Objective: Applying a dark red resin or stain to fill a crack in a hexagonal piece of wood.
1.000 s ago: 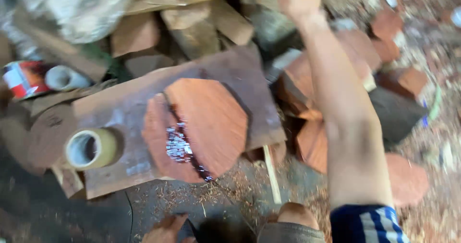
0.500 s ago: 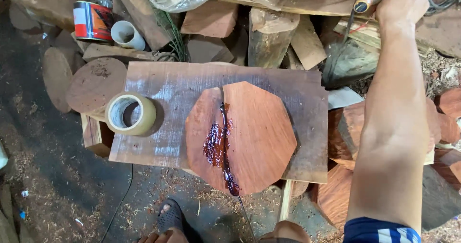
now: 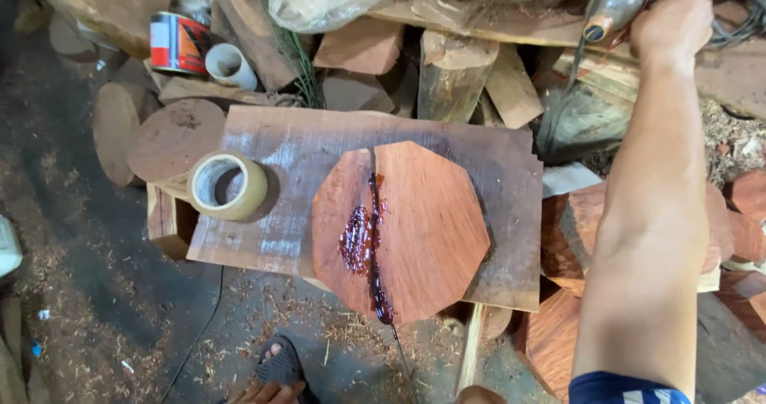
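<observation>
At upper right of the frame, the right hand is closed around a grey power tool with a cable. Centrally, a reddish polygonal wood slab, cracked and smeared with dark glossy glue, is laid on a weathered plank, beside a tape roll.

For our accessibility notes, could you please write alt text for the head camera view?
A right hand reaches up to a power tool above a wooden board holding a glue-smeared reddish wood slab and a tape roll.
</observation>
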